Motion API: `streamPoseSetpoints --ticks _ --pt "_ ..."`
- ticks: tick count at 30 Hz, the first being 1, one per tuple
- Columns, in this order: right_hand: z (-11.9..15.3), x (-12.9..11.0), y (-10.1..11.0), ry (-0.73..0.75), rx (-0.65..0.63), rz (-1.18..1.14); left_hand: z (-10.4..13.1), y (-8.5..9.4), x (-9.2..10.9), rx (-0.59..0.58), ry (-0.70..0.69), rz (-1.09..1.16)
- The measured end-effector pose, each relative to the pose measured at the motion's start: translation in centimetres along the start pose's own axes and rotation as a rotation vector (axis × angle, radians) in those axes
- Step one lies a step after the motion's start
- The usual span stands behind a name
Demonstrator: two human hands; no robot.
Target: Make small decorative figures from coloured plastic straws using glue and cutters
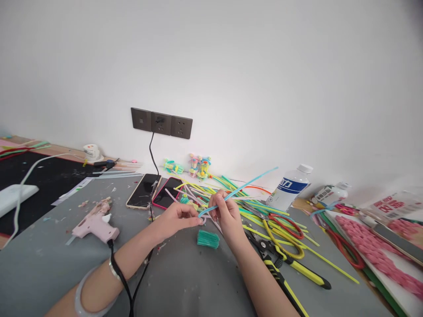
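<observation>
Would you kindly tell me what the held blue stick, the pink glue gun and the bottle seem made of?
Blue stick: perhaps fuzzy fibre, matte, as it looks soft and shows no shine; its inside is hidden.
Pink glue gun: likely hard plastic, satin, judging by its smooth moulded body.
Bottle: probably plastic, fairly smooth, going by its white screw cap.

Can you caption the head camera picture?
Left hand and right hand hold a light-blue pipe cleaner above the grey mat.

My left forearm slants up from the lower left, my right forearm from the lower right. My left hand is pinching; my right hand, near it, has its fingers curled inward.
</observation>
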State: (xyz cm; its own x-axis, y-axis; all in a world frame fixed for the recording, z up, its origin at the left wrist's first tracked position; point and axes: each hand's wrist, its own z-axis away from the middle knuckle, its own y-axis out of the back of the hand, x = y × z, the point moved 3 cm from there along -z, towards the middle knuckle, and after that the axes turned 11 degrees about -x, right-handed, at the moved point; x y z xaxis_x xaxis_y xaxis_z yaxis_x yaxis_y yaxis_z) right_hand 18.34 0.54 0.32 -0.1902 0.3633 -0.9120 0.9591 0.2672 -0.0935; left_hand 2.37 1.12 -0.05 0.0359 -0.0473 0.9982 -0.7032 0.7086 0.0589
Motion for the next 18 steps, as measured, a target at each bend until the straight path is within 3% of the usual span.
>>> streamPoseSetpoints --ticks 3,8,14,18 --pt "-0.1 -0.4 0.1 -0.011 0.038 0.113 0.1 0.4 0.1 0.093 -0.002 0.019" --pt "-0.1 -0.9 -0.3 -0.046 -0.025 0.251 0.2 1.0 0.4 0.264 -0.075 0.069" --pt "0.2 -0.3 -1.2 -0.071 -0.126 0.173 0.4 1.7 0.6 0.451 -0.166 0.177" --pt "0.4 0.0 -2.1 -0.122 -0.248 0.123 0.6 1.7 0.9 0.507 -0.233 0.281"
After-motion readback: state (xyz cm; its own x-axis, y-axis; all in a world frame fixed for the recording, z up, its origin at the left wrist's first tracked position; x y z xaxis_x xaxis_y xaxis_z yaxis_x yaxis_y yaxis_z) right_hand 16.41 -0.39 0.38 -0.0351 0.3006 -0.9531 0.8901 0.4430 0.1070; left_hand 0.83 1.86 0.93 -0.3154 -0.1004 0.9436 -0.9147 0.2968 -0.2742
